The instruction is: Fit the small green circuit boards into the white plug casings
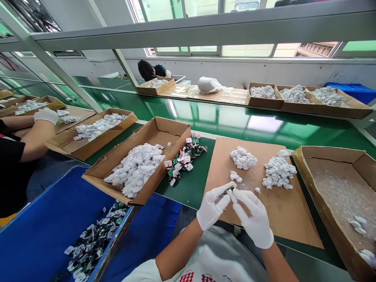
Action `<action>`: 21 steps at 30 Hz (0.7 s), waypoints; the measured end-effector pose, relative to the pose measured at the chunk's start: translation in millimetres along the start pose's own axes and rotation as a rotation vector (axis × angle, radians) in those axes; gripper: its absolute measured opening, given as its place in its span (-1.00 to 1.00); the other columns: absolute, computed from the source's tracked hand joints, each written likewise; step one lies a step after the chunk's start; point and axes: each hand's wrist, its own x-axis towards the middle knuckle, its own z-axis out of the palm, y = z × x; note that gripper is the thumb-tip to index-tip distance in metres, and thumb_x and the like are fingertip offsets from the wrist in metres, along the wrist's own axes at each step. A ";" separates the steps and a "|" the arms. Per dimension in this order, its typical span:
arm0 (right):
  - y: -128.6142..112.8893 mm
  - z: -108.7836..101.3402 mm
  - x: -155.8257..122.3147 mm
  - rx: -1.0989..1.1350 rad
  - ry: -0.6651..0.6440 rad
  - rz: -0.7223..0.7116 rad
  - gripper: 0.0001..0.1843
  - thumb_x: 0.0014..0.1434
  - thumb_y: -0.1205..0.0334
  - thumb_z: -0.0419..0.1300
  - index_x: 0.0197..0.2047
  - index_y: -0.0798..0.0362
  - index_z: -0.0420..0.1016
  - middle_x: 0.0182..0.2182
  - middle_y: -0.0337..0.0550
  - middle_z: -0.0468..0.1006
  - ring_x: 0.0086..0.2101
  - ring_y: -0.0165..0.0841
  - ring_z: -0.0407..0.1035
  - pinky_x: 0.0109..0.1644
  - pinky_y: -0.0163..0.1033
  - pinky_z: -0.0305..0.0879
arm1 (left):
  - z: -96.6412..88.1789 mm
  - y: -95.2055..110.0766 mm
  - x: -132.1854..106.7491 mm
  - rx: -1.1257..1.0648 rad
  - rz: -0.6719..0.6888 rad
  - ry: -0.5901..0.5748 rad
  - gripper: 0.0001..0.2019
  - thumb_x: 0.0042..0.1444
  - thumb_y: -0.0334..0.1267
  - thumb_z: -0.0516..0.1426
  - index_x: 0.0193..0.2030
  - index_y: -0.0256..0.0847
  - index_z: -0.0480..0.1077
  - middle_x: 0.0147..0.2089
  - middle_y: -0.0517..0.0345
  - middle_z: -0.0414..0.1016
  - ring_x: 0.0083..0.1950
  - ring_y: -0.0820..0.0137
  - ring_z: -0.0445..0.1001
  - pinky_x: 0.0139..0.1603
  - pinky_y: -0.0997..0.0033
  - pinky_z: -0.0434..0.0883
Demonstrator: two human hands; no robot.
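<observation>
Gloved left hand (pixel 213 207) and right hand (pixel 254 219), both half-closed, pinching a small circuit board (pixel 228 191) between them, its long axis slanting roughly up-right. Below, a cardboard sheet (pixel 293 219) bearing heaps of white pieces (pixel 279 172). To the left, a cardboard tray (pixel 173 129) full of more; lower left, a blue bin (pixel 38 219) of boards.

green conveyor belt (pixel 235 121), blue bin (pixel 53 219), far cardboard trays (pixel 266 102), co-worker (pixel 148 69)

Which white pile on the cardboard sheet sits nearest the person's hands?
The small cluster just above the gloved hands, far smaller than the two heaps farther up.
</observation>
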 end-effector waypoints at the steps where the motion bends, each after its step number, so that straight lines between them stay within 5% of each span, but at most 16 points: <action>1: -2.6 3.2 -3.5 -0.012 0.032 0.024 -0.57 0.17 0.43 0.14 0.09 -0.13 0.36 -0.21 -0.15 0.53 -0.22 -0.34 0.48 -0.17 -0.24 0.48 | -0.2 -2.1 -1.8 -0.014 -0.001 0.003 -0.59 0.02 -0.08 0.23 -0.01 -0.22 0.51 -0.03 -0.03 0.57 -0.06 0.21 0.52 0.05 0.25 0.43; 5: -9.2 12.0 -13.3 -0.052 0.121 0.125 -0.72 0.14 0.35 0.20 -0.07 -0.08 0.41 -0.24 -0.16 0.57 -0.26 -0.31 0.51 -0.20 -0.19 0.50 | 2.0 -12.5 -7.7 -0.091 0.000 0.076 -0.60 -0.06 -0.06 0.29 -0.10 -0.23 0.55 -0.18 -0.01 0.61 -0.26 0.29 0.54 -0.14 0.31 0.48; 10: -13.3 13.3 -11.4 0.012 0.139 0.233 -0.74 0.13 0.30 0.22 -0.08 -0.06 0.43 -0.17 -0.10 0.54 -0.18 -0.28 0.49 -0.12 -0.13 0.51 | 8.6 -19.8 -11.5 -0.183 0.032 0.096 -0.57 -0.04 0.04 0.25 -0.10 -0.20 0.55 -0.17 -0.01 0.61 -0.13 0.19 0.53 -0.01 0.22 0.46; 16: -16.2 3.9 1.4 0.031 -0.011 0.178 -0.60 0.17 0.27 0.19 0.09 -0.08 0.36 -0.08 -0.09 0.54 -0.11 -0.26 0.47 -0.05 -0.11 0.48 | 13.6 -16.0 -12.2 -0.266 0.075 0.078 -0.50 0.03 0.06 0.20 0.07 -0.14 0.45 0.20 -0.05 0.39 0.16 0.13 0.37 0.15 0.18 0.34; 21: -13.9 5.1 5.9 -0.012 0.118 0.100 -0.66 0.08 0.30 0.28 -0.05 -0.11 0.42 -0.25 -0.17 0.56 -0.28 -0.32 0.49 -0.18 -0.16 0.49 | 14.9 -21.5 -13.7 -0.346 0.083 0.012 -0.47 0.06 0.07 0.17 0.11 -0.17 0.42 0.12 -0.06 0.47 0.15 0.14 0.37 0.21 0.17 0.28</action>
